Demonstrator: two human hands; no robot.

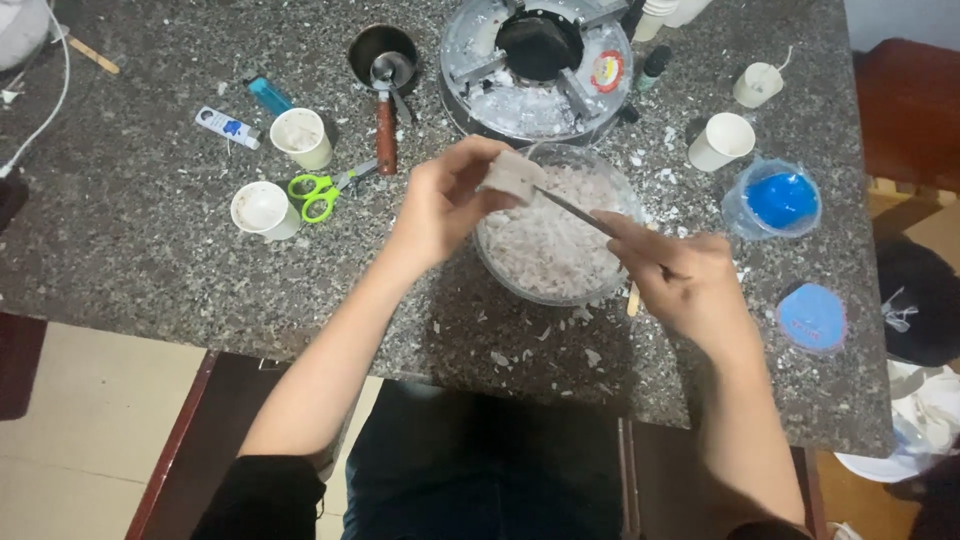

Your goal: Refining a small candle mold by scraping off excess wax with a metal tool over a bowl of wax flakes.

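My left hand (445,200) holds a pale whitish wax block (512,176) over a clear glass bowl (500,275). The bowl is full of white wax shavings (550,245). My right hand (680,275) grips a thin knife (575,210) whose blade tip touches the block's underside. Loose flakes lie scattered on the speckled granite counter (150,250) around the bowl.
A small gas stove (537,65) stands behind the bowl, a small metal pot with a wooden handle (383,70) left of it. Green scissors (322,192), two paper cups (262,208), lighters (228,126) lie left. A blue-filled container (778,198) and blue lid (812,317) sit right.
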